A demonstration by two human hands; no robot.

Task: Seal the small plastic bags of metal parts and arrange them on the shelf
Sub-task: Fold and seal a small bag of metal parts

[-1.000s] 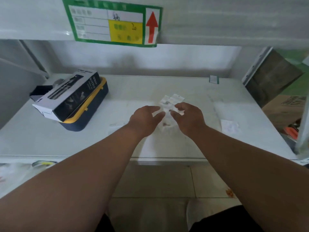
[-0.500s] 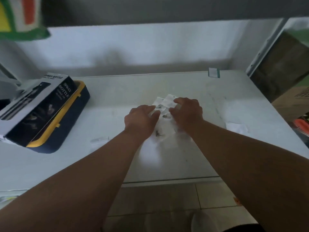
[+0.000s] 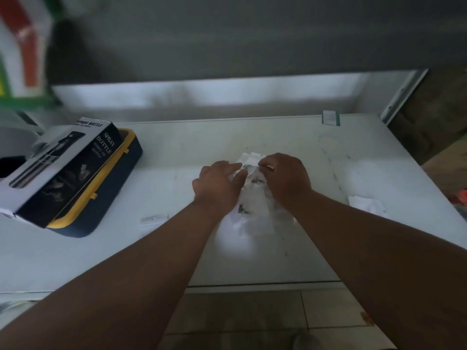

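Both hands (image 3: 252,183) pinching clear bags (image 3: 252,170), metal parts (image 3: 243,208) inside, white shelf (image 3: 177,248)

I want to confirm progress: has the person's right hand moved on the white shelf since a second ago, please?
Yes: the right hand has moved forward onto the clear plastic bags, toward the shelf's back edge.

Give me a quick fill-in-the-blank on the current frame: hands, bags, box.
1. Both hands, left hand and right hand, work the small plastic bags on the white ____.
2. The spray bottle box rests on a navy case with a ____ rim.
3. That box lies to the person's ____.

Missing words: shelf; yellow; left
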